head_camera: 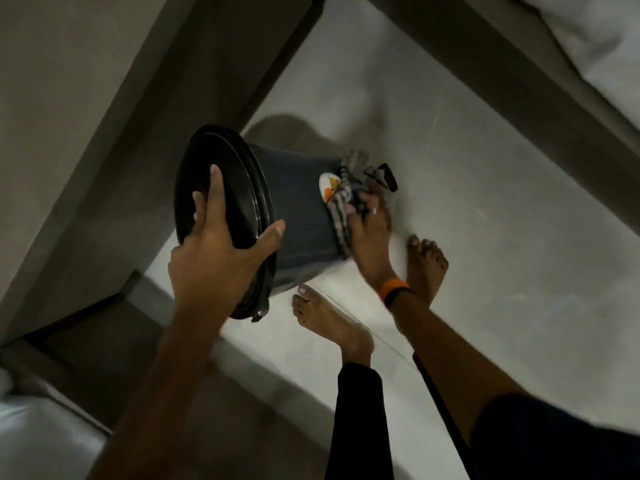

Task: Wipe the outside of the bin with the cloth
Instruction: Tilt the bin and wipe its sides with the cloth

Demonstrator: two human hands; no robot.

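Two hands busy: our left hand (221, 251) grips the glossy round lid (221, 202) of the tipped dark bin (298, 216) over the pale floor (450, 188), right hand (370, 230) presses a bunched striped cloth (349, 188) against its smooth side.

1. The person is going barefoot, with both feet (332, 317) bare.
2. The right wrist is wearing an orange and black band (394, 293).
3. A finger of the right hand (369, 233) is wearing a small ring (374, 210).
4. The legs are wearing dark trousers (356, 420) ending above the ankle.
5. Both forearms are showing no sleeves.
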